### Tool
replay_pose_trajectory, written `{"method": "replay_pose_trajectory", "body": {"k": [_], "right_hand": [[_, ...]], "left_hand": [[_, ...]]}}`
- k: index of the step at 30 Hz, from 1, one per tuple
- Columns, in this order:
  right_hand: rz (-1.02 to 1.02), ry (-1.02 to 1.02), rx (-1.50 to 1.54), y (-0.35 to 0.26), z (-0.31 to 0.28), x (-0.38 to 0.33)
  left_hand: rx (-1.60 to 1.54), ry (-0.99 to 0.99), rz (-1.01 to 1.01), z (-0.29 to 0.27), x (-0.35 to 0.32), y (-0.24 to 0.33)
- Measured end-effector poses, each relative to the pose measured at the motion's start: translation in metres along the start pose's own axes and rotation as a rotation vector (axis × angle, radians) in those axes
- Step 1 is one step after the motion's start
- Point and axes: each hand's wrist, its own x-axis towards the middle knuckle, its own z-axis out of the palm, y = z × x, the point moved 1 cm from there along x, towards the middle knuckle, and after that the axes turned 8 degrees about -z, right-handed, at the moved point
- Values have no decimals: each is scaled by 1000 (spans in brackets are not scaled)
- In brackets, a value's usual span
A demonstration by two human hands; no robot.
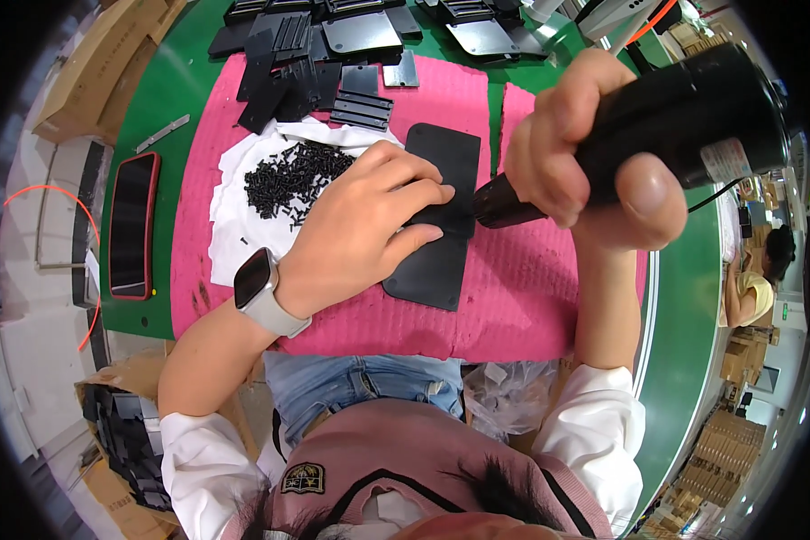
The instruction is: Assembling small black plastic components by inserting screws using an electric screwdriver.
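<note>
Black plate point(430, 270), frame centre; left grip point(360, 216) half-curled over it, hold unclear; right grip point(553, 171) wrapped round black driver point(688, 108), best kept square.

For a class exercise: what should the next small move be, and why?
Probably align the electric screwdriver with the black plate: the right hand grips the tool, its nose near the plate's edge, and the left hand lies on the plate.

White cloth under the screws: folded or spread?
Spread: the white cloth extends out past the pile of black screws, its edges rumpled.
</note>
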Motion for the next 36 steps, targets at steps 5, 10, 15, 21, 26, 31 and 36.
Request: {"method": "replay_pose_trajectory", "body": {"k": [5, 10, 15, 21, 26, 31, 36], "right_hand": [[-44, 60, -98, 5, 8, -3], [-66, 97, -9, 1, 0, -14], [102, 313, 83, -32, -66, -47], [509, 812, -288, -15, -187, -135], [333, 749, -676, 35, -86, -61], [351, 656, -763, 70, -66, -38], [386, 585, -846, 95, -52, -34]], "left_hand": [[58, 15, 52, 1, 5, 0], [51, 7, 46, -5, -2, -5], [139, 86, 209, 0, -8, -9], [187, 350, 543, -8, -20, 7], [182, 810, 205, -89, -138, 26], [536, 1294, -703, -140, -347, -9], [894, 1671, -1138, -177, -577, -47]]}}
